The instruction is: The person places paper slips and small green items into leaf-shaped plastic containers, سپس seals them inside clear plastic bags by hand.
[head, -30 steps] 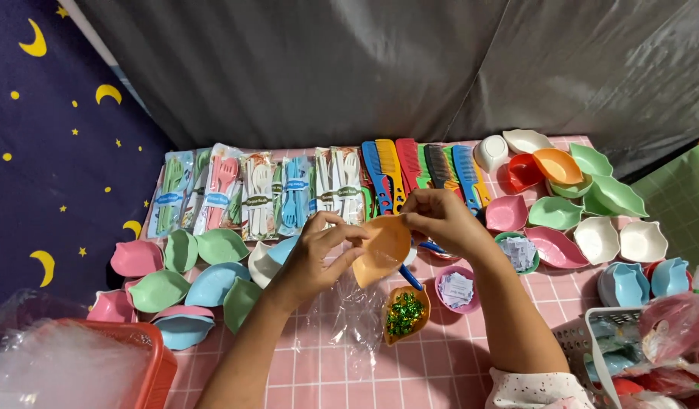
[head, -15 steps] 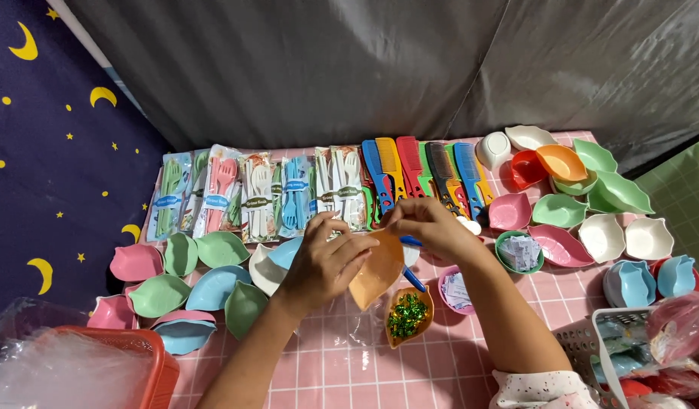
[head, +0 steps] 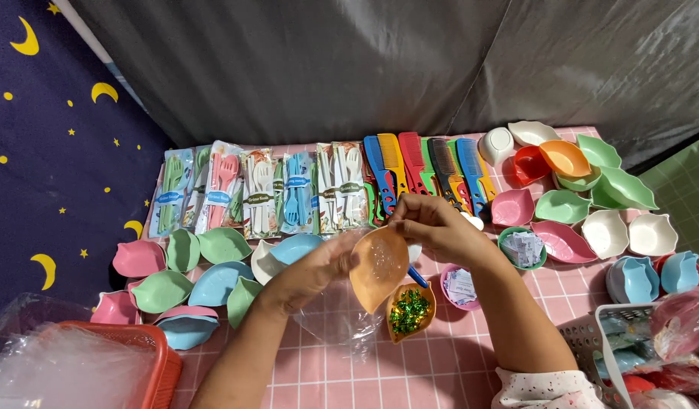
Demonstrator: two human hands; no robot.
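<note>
An orange leaf-shaped dish (head: pixel 378 266) sits a little below the middle of the frame, held up off the table and tilted so its hollow faces the camera. It looks like smooth, matte plastic with a pointed tip. A clear plastic bag (head: pixel 342 314) hangs crinkled and glossy beneath and around it; the film seems to cover the dish's face already, while the loose tail below is not gathered, so the wrapping looks partly done with the closing left to do.

The left hand (head: pixel 319 266) is clamped on the dish's left rim through the film, fingers curled behind it. The right hand (head: pixel 432 223) pinches the dish's upper tip, thumb and fingers pressed together on it.

Just below lies a second orange dish (head: pixel 410 309) filled with shiny green foil pieces. To the right, a pink round cup (head: pixel 461 286) and a green cup (head: pixel 520 248) hold small white paper slips. Across the upper middle runs a row of bright combs (head: pixel 421 170) and packaged cutlery sets (head: pixel 258 193). Pastel leaf dishes (head: pixel 190 276) cluster at lower left, more at upper right. A red basket (head: pixel 156 356) of clear bags fills the lower left corner, on the pink checked tablecloth (head: pixel 440 371).
</note>
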